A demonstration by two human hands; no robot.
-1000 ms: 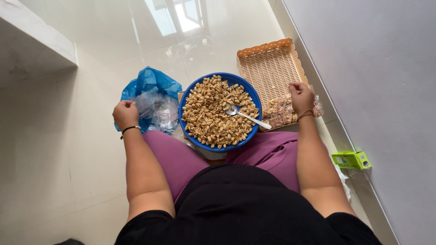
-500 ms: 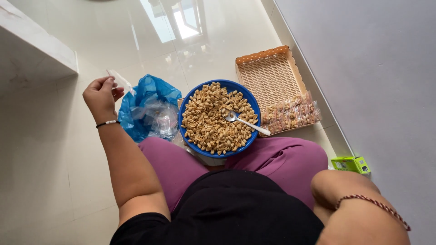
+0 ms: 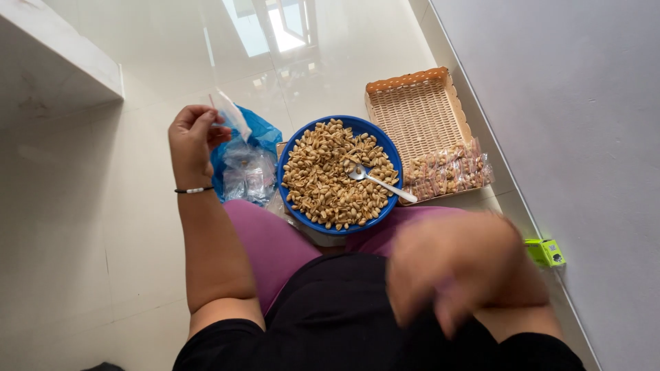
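We are pinching a small clear bag (image 3: pixel 230 115) in our left hand (image 3: pixel 194 141) beside the blue bowl of peanuts (image 3: pixel 338 174); our right hand (image 3: pixel 457 271) is blurring.

Blue bowl (image 3: pixel 292 148), tan peanuts (image 3: pixel 330 175), woven beige tray (image 3: pixel 416 113), blue bag (image 3: pixel 265 130)

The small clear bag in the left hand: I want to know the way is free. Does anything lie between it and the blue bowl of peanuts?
Nothing visible does. The left hand holds the bag up above the blue bag, beside the bowl; the gap is open.
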